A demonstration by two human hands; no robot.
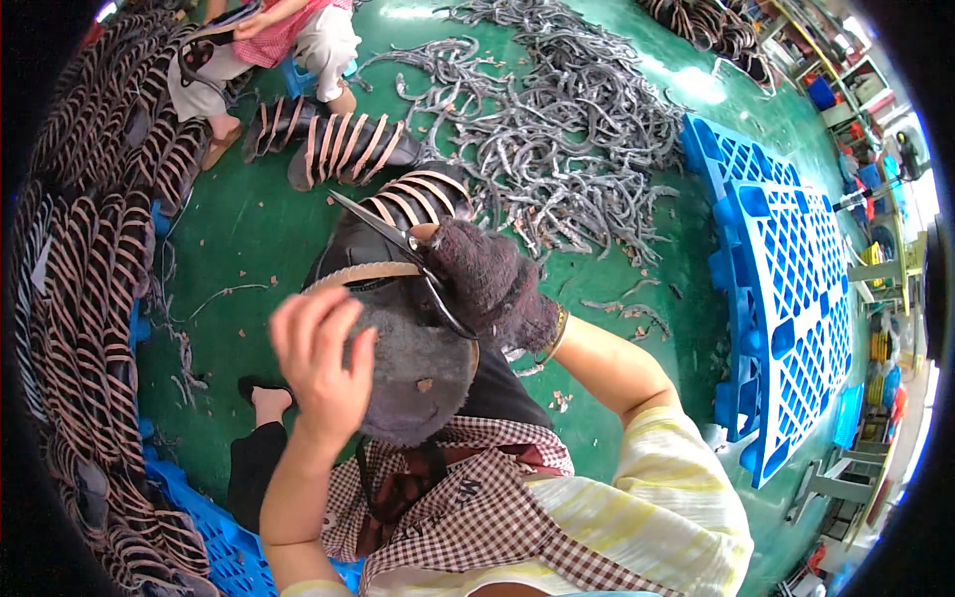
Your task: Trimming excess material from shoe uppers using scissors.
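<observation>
1. Left hand [320,360], bare, fingers curled over the rim of a dark shoe sole [413,363] held at lap level.
2. Right hand [487,284], gloved, closed on scissors [398,239], blades part open at the sole's tan edge strip [363,276].
3. Sole likely light, flexible rubber; best gripped by the rim, clear of the blades.

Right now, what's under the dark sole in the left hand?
Under the dark sole: checked apron and black-trousered lap. Left hand holds its edge; gloved right hand works scissors at its top. The sole hides its own underside.
</observation>
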